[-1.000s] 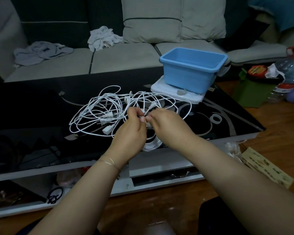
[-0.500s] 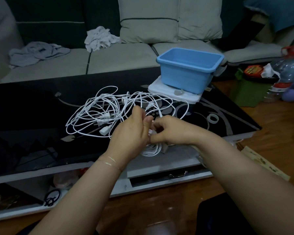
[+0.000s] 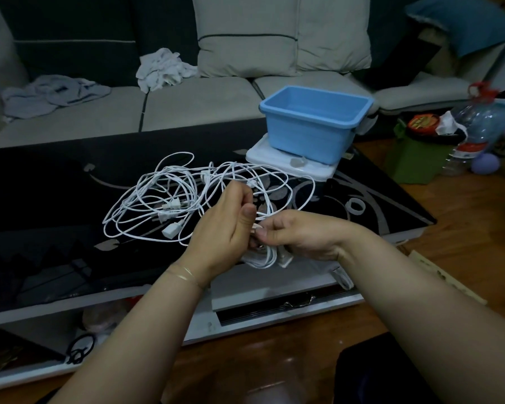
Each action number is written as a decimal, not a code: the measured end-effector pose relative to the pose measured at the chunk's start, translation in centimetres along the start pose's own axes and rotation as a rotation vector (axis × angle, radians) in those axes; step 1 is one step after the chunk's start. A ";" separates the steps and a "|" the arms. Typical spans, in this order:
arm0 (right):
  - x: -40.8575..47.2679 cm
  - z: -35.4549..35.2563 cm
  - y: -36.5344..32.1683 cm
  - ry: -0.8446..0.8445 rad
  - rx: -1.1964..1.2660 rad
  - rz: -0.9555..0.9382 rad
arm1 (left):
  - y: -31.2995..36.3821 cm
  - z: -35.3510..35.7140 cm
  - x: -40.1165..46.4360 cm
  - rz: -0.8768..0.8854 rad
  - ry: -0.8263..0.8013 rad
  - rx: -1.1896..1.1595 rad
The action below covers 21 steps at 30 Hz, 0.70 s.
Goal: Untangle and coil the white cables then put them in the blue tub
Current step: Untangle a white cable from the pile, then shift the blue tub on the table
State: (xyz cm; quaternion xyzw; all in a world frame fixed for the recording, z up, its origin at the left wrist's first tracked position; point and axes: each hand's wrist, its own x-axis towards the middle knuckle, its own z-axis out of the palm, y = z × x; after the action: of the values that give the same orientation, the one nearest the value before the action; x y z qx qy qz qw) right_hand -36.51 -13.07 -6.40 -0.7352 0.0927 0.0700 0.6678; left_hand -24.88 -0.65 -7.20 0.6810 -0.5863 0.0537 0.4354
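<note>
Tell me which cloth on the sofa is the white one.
The crumpled white cloth nearer the pillows, right of the seat seam. The other cloth, spread flatter toward the sofa's left end, is grey-blue.

A single head-worn camera looks forward and down from above the near edge of the desk, close over it, facing the sofa beyond the desk's far edge, the floor to the desk's right

Cables on table, tub behind-right on a box.
</note>
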 end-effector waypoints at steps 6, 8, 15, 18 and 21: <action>0.6 -0.2 -0.1 0.262 0.034 -0.053 | -0.5 0.4 2.0 -0.063 0.228 -0.204; 0.5 -1.3 -0.8 0.398 0.027 -0.085 | -1.0 0.5 2.5 -0.148 0.303 -0.206; 0.0 -7.4 -4.8 0.904 -0.361 -0.166 | -3.1 1.0 3.5 -0.431 0.197 0.058; 1.3 -11.9 -6.8 1.110 -0.723 -0.146 | -3.9 0.9 4.0 -0.445 0.158 0.153; 3.2 -16.8 -8.0 1.193 -0.937 -0.060 | -4.9 0.9 4.7 -0.498 0.053 0.251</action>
State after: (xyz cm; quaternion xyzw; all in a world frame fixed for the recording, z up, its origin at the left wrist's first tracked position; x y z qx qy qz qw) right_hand -31.89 -29.22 2.24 -0.8573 0.3788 -0.3259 0.1239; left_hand -19.71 -5.13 -7.63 0.8511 -0.3781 0.0353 0.3626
